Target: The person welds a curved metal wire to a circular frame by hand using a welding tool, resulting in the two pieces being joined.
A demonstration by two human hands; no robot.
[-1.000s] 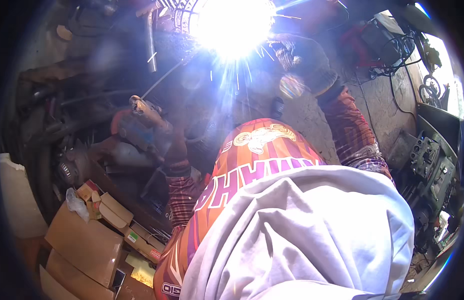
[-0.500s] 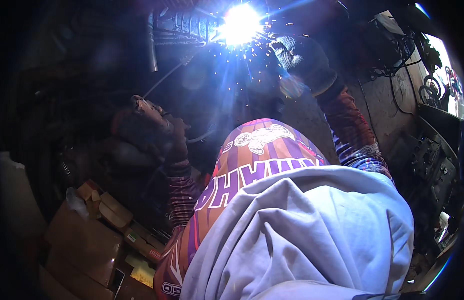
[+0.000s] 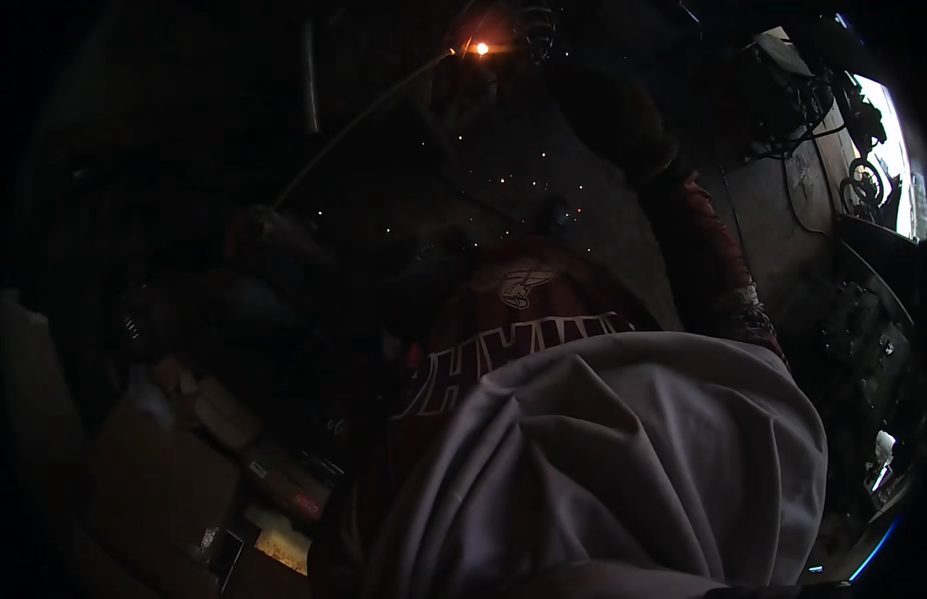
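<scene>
My left hand (image 3: 279,232), dim in the shadow at left, is closed on the lower end of a thin welding rod (image 3: 369,115). The rod slants up to the right, and its far tip has a small orange glow. Just right of that tip, apart from it, an orange-hot spot (image 3: 481,48) shines on a workpiece mostly lost in the dark. My gloved right hand (image 3: 613,110) is raised beside the hot spot, on its right. Darkness hides its fingers and anything they may hold. Small sparks are scattered below the spot.
A metal pipe (image 3: 310,80) hangs left of the hot spot. Cardboard boxes (image 3: 159,479) stand at lower left. Dark cables (image 3: 808,125) loop at upper right beside a bright opening. Grey cloth (image 3: 623,459) covers the lower middle, below a printed shirt (image 3: 513,309).
The blinding white-blue arc has gone out, leaving an orange glow, and the scene has darkened. The rod's tip now shows apart from the hot spot. Both arms stay nearly in place.
</scene>
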